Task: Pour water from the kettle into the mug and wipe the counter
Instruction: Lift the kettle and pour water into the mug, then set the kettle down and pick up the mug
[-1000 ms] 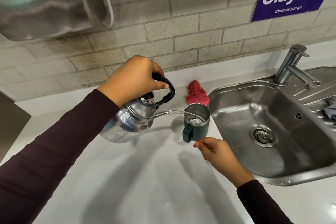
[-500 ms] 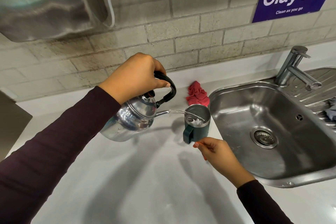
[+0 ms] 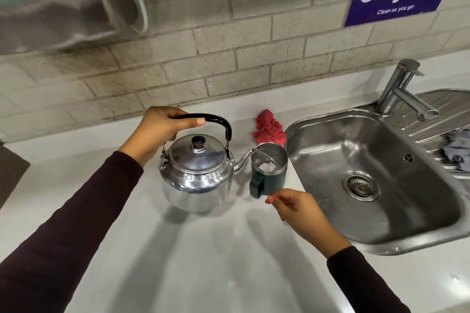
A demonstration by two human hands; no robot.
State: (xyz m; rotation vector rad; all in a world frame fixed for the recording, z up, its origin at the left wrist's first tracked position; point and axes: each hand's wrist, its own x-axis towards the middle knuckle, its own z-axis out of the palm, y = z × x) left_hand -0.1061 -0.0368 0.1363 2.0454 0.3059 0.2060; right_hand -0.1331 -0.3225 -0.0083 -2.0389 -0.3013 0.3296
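The left hand (image 3: 157, 132) is gripping the black handle of the kettle (image 3: 197, 178), fingers wrapped over it. The kettle is sitting nearly level, its spout tip at the rim of the mug (image 3: 269, 170), a thin stream of water falling inside. The mug is standing on the counter (image 3: 203, 262) just beside the sink's (image 3: 381, 244) left edge. The right hand (image 3: 302, 211) is loosely curled, holding nothing, just in front of the mug. A red cloth (image 3: 269, 129) is lying behind the mug, near the counter's back edge.
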